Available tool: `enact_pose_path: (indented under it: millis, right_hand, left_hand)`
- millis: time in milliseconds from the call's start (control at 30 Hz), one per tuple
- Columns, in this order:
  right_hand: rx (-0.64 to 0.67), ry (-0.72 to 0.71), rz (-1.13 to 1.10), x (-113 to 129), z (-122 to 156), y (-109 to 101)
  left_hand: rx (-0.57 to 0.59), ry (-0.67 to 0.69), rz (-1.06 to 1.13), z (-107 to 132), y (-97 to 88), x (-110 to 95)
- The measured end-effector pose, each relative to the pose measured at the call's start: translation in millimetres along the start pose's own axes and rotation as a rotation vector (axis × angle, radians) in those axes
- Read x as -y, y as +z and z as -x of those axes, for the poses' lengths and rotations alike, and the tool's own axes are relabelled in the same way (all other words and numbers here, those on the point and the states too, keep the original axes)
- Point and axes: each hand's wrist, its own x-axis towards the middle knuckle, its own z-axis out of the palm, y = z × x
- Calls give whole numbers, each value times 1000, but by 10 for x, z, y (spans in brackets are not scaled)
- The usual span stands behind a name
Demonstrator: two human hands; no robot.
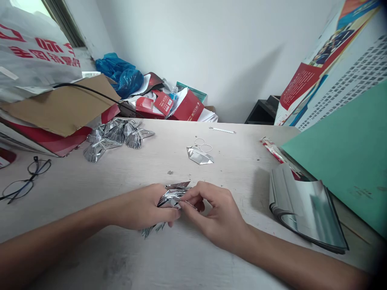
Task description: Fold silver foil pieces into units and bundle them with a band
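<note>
A silver foil bundle [173, 197] is held between both hands, over the near middle of the surface [236, 177]. Its body is gripped by the left hand [148, 205], with the thumb laid across the folds and the other fingers mostly hidden behind; fringed ends are left sticking out below the wrist side of the palm. The right end is pinched between the thumb and fingers of the right hand [214, 213], which is drawn in narrow. A thin line is seen by those fingertips, but whether it is a foil edge or a separate strand is not clear.

Several risks are suggested by this grip. If the left thumb is eased, the layers could be fanned apart by their own springiness, and the pleats lost. If the right end is pulled too hard, the thin foil could be torn or creased out of line. Because the fringed ends are not covered by the palm, they could be bent if pressed against the surface.

Farther off, a pointed foil piece [200, 156] is laid just beside two thin rings [206, 148]; these light things could be nudged away by a careless sleeve or wrist. At the far left, fanned foil pieces [115, 135] are clustered beside a cardboard box [60, 104], and could be crushed were it shifted. On the right, a stack of silver sheets [305, 209] is placed near the right forearm, and could be knocked by a wide swing.
</note>
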Motion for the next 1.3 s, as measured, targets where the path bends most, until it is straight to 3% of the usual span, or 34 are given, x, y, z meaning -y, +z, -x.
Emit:
enact_pose_path:
  millis: [200,300,467,567,667,767,867,967,1067,1200,1300]
  right_hand:
    - [-36,-240,133,12,53,12]
    - [-46,-272,172,-25,20,-38]
    - [-190,-5,383,-321,-188,-200]
    - [-67,100,605,-498,-259,-234]
    - [39,105,722,-488,-220,-187]
    - [76,86,682,-335,-124,-113]
    - [60,47,535,-238,-62,-83]
    - [36,-61,556,-307,-78,-113]
    - [108,-181,639,-438,-136,-157]
    - [221,-125,730,-426,-162,-157]
    - [229,-104,795,-312,-134,-132]
  left_hand:
    - [-2,56,-4,0,24,6]
    - [27,56,10,20,-2,13]
    - [-17,-10,94,21,-79,82]
    - [-87,-47,179,-14,-104,133]
    - [-242,-133,150,-37,-113,137]
    - [-399,-159,57,-37,-114,107]
    - [-494,-75,-37,-48,-112,108]
    - [-594,-37,-252,-82,-109,148]
    - [-652,-16,-538,-112,-93,194]
    - [-752,4,-815,-125,-33,253]
    - [-823,43,-939,-127,26,280]
